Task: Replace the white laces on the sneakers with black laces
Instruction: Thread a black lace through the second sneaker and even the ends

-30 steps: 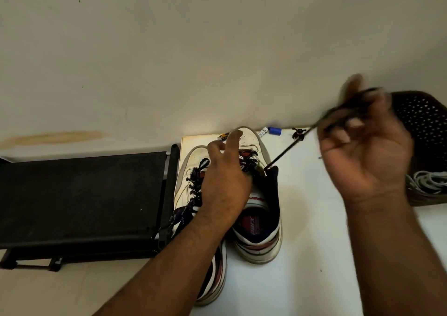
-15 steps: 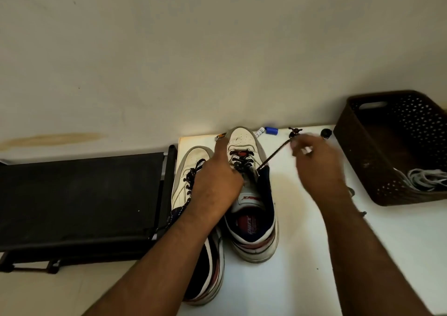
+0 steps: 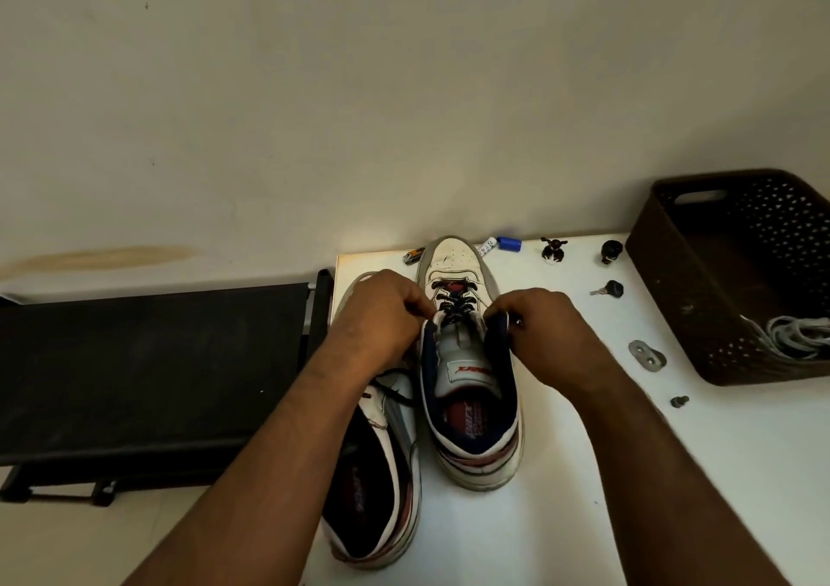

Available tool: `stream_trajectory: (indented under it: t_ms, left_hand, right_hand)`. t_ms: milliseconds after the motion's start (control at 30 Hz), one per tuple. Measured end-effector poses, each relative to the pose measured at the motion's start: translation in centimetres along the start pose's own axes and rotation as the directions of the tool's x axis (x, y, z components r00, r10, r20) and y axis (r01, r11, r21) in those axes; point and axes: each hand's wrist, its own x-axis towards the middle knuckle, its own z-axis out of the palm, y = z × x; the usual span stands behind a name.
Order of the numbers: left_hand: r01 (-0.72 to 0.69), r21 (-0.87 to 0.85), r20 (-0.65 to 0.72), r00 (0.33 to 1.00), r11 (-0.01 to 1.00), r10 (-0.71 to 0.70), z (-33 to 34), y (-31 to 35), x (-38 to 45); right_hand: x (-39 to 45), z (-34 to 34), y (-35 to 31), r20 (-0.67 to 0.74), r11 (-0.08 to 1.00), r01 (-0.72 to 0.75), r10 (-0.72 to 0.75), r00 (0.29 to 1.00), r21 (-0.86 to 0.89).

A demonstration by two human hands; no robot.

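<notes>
Two sneakers side by side on the white table (image 3: 561,473), toes toward the wall; right sneaker (image 3: 467,388) half laced, black lace (image 3: 453,305) crossing only the eyelet rows nearest the toe. Left hand (image 3: 381,316) curled at the left eyelet flap, fingertips pinching at the edge; right hand (image 3: 543,329) curled likewise at the right flap, apparently pinching a lace end, though the end itself stays hidden. Long axis of the shoe running straight away from the body, open eyelets lying just below both grips, toward the tongue; either hand equally near. Left sneaker (image 3: 381,473) mostly under the left forearm. White laces (image 3: 795,334) heaped in the brown basket (image 3: 664,280), well apart. Red lettering on tongue and insole, inverted, not legible enough to name.
</notes>
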Motion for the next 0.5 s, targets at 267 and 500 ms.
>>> stream_trajectory:
  t_ms: [267, 500]
  left_hand:
    - [-0.006, 0.055, -0.046, 0.999, 0.998, 0.008, -0.5, -0.6, -0.1]
    - [-0.050, -0.240, -0.122, 0.992, 0.970, 0.021, -0.9, 1.1, -1.3]
  right_hand:
    - [-0.4, -1.2, 1.7, -0.078, 0.987, -0.068, 0.080, 0.994, 0.148]
    - [-1.3, -3.5, 1.0, -0.047, 0.805, -0.119, 0.179, 0.983, 0.581]
